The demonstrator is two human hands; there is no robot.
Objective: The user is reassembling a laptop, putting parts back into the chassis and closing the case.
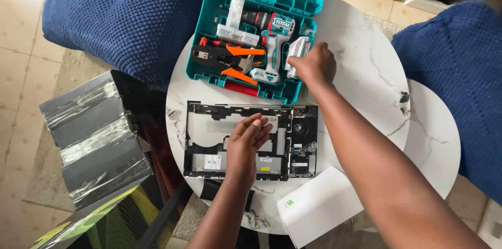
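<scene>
An opened laptop base [209,123] with exposed internals lies on the round white marble table [361,71]. My left hand [247,143] rests flat on its middle, fingers together and pointing away from me. My right hand [312,65] reaches to the right edge of an open teal tool case [209,34] and closes on a small white and red item [298,50] there. The case holds a cordless drill [269,29], a clear bit box [235,26], and orange-handled pliers [238,63].
A white box [319,204] lies on the table's near edge. A second round marble table [434,139] stands to the right. Blue knitted cushions [125,13] flank the table. Foil-wrapped dark blocks [94,139] stand on the left.
</scene>
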